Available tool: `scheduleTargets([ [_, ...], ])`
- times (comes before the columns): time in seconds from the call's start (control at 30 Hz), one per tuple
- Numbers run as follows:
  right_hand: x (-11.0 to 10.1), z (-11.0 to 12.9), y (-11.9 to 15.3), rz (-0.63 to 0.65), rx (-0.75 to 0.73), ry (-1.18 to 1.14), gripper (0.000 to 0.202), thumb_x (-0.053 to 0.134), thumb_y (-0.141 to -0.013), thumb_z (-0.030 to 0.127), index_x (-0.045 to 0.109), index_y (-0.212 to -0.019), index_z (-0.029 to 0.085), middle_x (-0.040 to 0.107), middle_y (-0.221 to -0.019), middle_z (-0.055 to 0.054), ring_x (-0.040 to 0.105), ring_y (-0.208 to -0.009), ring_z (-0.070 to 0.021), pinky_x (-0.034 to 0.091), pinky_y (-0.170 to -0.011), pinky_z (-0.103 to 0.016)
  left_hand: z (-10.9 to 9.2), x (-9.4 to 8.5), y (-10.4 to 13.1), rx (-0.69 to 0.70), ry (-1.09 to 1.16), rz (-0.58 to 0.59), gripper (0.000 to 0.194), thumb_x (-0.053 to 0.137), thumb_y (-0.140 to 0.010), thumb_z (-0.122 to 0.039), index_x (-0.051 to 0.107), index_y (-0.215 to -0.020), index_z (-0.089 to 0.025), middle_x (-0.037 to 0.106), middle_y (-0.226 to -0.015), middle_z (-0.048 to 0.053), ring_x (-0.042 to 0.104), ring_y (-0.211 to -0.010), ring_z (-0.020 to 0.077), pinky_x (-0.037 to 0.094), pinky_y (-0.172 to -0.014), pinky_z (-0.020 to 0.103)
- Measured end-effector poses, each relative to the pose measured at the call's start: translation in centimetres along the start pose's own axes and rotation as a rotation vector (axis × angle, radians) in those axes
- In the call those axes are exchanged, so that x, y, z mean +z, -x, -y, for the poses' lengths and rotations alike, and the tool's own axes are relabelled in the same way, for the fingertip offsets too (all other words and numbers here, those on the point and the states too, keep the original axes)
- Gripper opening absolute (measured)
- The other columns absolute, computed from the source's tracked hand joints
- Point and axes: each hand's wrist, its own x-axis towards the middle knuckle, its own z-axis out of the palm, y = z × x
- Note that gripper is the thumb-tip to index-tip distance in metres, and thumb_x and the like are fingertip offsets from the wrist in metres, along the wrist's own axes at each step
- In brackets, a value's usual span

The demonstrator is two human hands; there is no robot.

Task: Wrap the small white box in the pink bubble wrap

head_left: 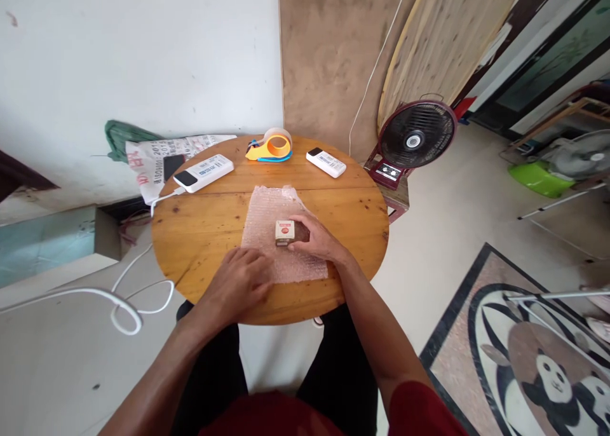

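A small cardboard box [284, 231] with a red mark on its pale top sits on a sheet of pinkish bubble wrap [267, 210] spread on the round wooden table. Around the box's right side is my right hand [317, 236], its fingertips at the back corner and its thumb at the front corner. My left hand [243, 277] rests over the lower left edge of the bubble wrap, fingers loosely bent and thumb apart. Its fingertips are partly hidden, and the box is out of its touch.
Along the table's [200, 232] back stand a yellow tape dispenser [271, 146] and two white handheld devices, the left one [204, 173] with a cable and the right one [326, 162] without. A dark red fan [413, 140] stands beyond the right edge. White cable [126, 306] loops at left.
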Motion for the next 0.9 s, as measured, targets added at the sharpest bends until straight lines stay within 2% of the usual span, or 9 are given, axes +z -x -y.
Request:
scheduleTargets([
  [0.13,0.1,-0.2,0.0,0.013,-0.02,-0.001,0.062,0.079,-0.072,0.032,0.055,-0.128,0.019,0.057,-0.131,-0.011,0.052,-0.124,-0.0269,0.038,-0.107,-0.043,-1.0,0.7,1.3,-0.01,-0.192,0.068,0.018,0.057,-0.081,-0.018,0.068,-0.093,-0.02,0.066,-0.108,0.01,0.059,-0.104,0.0302,0.044,-0.093,0.048],
  [0.37,0.3,-0.2,-0.1,-0.008,0.003,0.01,0.061,0.08,-0.071,0.033,0.056,-0.125,0.02,0.059,-0.129,-0.01,0.053,-0.122,-0.0259,0.038,-0.106,-0.042,-1.2,1.7,0.4,0.078,-0.39,0.031,0.018,0.05,-0.084,-0.011,0.065,-0.076,-0.018,0.066,-0.091,0.01,0.062,-0.089,0.028,0.045,-0.085,0.045],
  [0.5,0.4,-0.1,-0.1,-0.017,0.008,-0.013,0.06,0.079,-0.071,0.032,0.057,-0.125,0.02,0.059,-0.129,-0.011,0.054,-0.121,-0.0255,0.038,-0.106,-0.042,-1.1,2.1,0.1,0.09,-0.397,-0.021,0.018,0.049,-0.082,-0.009,0.064,-0.075,-0.017,0.066,-0.089,0.011,0.062,-0.087,0.0283,0.046,-0.083,0.045],
  [0.63,0.3,0.4,0.0,-0.024,0.034,-0.051,0.056,0.077,-0.074,0.032,0.058,-0.125,0.02,0.06,-0.128,-0.009,0.054,-0.122,-0.0252,0.038,-0.108,-0.042,-0.9,2.0,-0.4,0.107,-0.263,-0.121,0.016,0.049,-0.081,-0.011,0.061,-0.073,-0.019,0.07,-0.098,0.011,0.063,-0.09,0.0267,0.046,-0.086,0.043],
  [0.7,0.1,0.8,0.1,-0.021,0.102,-0.144,0.055,0.073,-0.078,0.038,0.056,-0.128,0.022,0.059,-0.132,-0.008,0.053,-0.125,-0.0244,0.038,-0.109,-0.042,-0.6,1.5,-0.9,0.073,-0.168,-0.212,0.016,0.048,-0.08,-0.013,0.062,-0.075,-0.02,0.072,-0.098,0.008,0.065,-0.088,0.0244,0.047,-0.085,0.039],
  [0.8,-0.6,1.2,0.4,-0.041,0.2,-0.394,0.053,0.06,-0.087,0.052,0.054,-0.132,0.025,0.056,-0.139,-0.007,0.05,-0.131,-0.0226,0.039,-0.11,-0.04,-0.1,0.5,-2.4,-0.06,-0.1,-0.311,0.015,0.049,-0.081,-0.019,0.064,-0.078,-0.022,0.072,-0.08,0.005,0.065,-0.077,0.023,0.048,-0.079,0.035],
  [0.9,-1.5,1.1,0.6,-0.062,0.158,-0.589,0.057,0.054,-0.088,0.061,0.053,-0.133,0.025,0.054,-0.142,-0.007,0.046,-0.136,-0.0228,0.036,-0.113,-0.041,0.3,-0.4,-4.3,-0.191,-0.123,-0.334,0.015,0.051,-0.082,-0.025,0.066,-0.079,-0.023,0.07,-0.072,0.004,0.064,-0.073,0.0241,0.046,-0.072,0.033],
])
